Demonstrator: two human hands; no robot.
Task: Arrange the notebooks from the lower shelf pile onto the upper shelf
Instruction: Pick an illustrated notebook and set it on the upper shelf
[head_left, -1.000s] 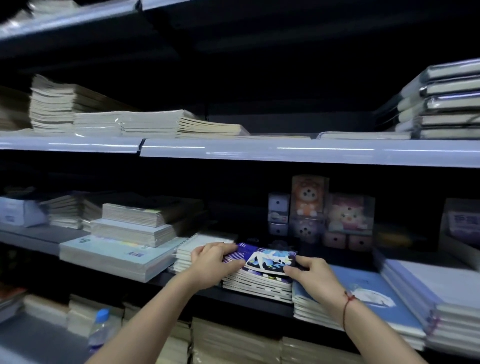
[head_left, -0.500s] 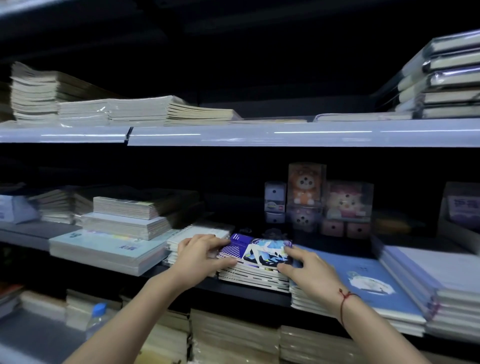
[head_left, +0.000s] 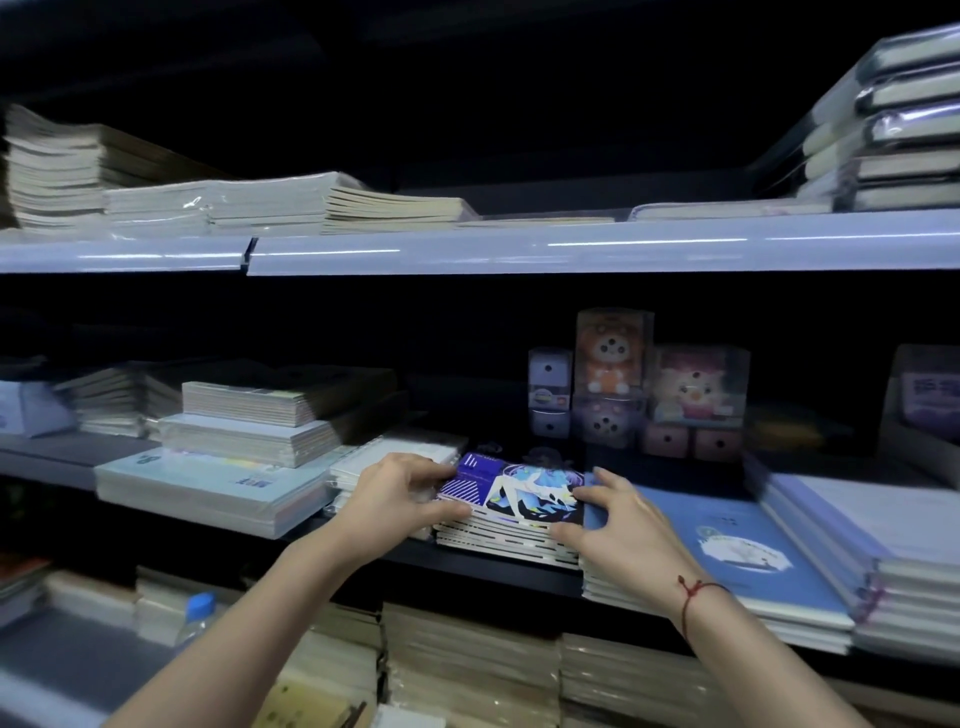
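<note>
While both hands flank the pile, I read this as the pick-up step, not yet lifted. Notebook pile (head_left: 506, 525) sits on the lower shelf (head_left: 467, 564), between a white stack (head_left: 363, 470) on its left and the blue notebooks (head_left: 727, 551) on its right. Left hand (head_left: 402, 493) grips the pile's left end, fingers (head_left: 431, 467) curled over the top cover, thumb at the front edge. Right hand (head_left: 623, 519) does the same at the right end, thumb low on the front edge, fingers up along the right side. Pile's long axis runs left-right, so the hands sit at its two short ends, about equally near. Upper shelf (head_left: 519, 247) is straight above; I see a low gap there between the cream stack (head_left: 337, 205) and the wrapped books (head_left: 893, 124). I can't tell how many copies the fingers have separated.
</note>
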